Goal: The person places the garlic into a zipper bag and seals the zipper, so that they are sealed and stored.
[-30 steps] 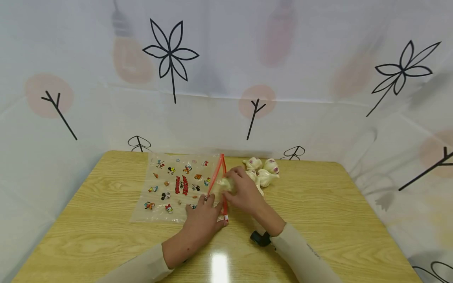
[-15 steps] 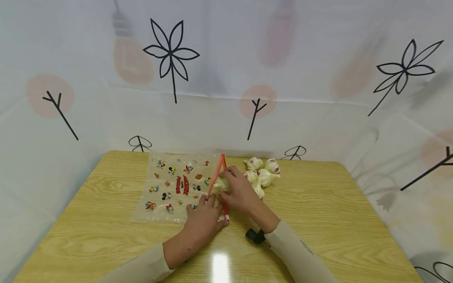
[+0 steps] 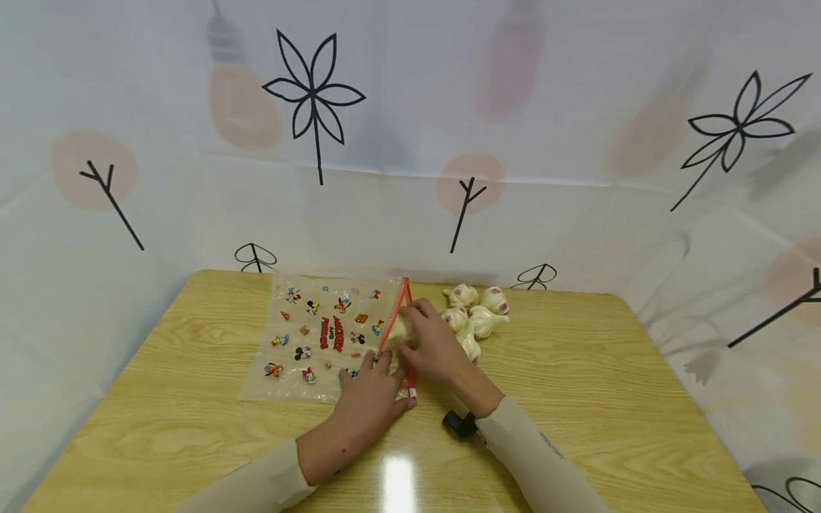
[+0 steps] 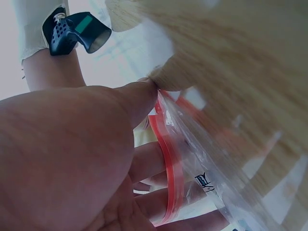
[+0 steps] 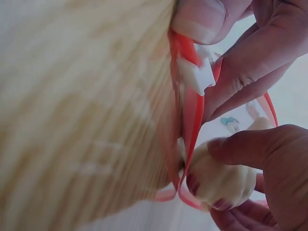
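A clear zip bag (image 3: pixel 295 370) with cartoon prints lies flat on the table, its red-edged mouth parted on the right side. My left hand (image 3: pixel 368 399) holds the near corner of that mouth; in the right wrist view its thumb and finger lie on either side of the red strip by the white slider (image 5: pixel 196 74). My right hand (image 3: pixel 435 348) grips a garlic bulb (image 5: pixel 224 180) with purple patches between thumb and fingers, right at the bag's opening. From the head, the bulb is partly hidden by the right hand and the bag's edge.
Several more garlic bulbs (image 3: pixel 487 322) sit in a cluster just right of the bag, behind the right hand. A black wrist camera (image 3: pixel 459 425) is at the right forearm. The wooden table (image 3: pixel 577 399) meets a printed cloth backdrop (image 3: pixel 398 221) at the back.
My right hand has moved slightly left, bringing the garlic bulb from beside the bag's mouth into its opening. The left hand stays on the bag's corner.
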`<state>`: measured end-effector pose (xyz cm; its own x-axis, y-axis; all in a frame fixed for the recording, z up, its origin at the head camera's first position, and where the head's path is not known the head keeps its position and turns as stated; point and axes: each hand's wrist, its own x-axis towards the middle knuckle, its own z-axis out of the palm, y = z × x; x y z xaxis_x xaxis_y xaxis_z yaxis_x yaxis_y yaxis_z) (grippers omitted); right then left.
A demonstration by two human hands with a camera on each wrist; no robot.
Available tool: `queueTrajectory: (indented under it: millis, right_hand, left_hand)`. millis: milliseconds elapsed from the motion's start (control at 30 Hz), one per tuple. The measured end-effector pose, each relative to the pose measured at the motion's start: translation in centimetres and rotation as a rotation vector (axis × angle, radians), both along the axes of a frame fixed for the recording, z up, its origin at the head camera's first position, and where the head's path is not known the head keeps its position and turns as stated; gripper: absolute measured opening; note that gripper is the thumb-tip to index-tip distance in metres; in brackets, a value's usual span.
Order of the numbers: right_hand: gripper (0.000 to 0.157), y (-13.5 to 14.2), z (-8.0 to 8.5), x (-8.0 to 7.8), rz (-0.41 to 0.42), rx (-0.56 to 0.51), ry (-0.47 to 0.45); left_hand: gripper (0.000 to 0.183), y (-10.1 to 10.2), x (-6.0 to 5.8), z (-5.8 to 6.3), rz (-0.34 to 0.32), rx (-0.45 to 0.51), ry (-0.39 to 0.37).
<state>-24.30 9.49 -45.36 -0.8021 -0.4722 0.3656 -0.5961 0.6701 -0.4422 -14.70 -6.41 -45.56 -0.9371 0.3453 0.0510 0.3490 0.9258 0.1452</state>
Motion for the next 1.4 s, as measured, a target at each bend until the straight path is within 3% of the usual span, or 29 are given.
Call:
queueTrajectory:
  millis: [300, 900, 1400]
  right_hand:
    - [0.054, -0.9, 0.2, -0.5, -0.036, -0.001, 0.000]
    - [0.044, -2.3, 0.5, -1.0, -0.263, -0.147, -0.135]
    - [0.023, -3.2, -0.3, -2.1, -0.280, -0.260, -0.185]
  left_hand:
    - [0.064, 0.1, 0.0, -0.1, 0.002, 0.011, 0.020]
    - [0.065, 0.1, 0.0, -0.2, -0.014, 0.013, 0.029]
    - [0.063, 0.1, 0.0, 0.0, -0.003, 0.000, 0.037]
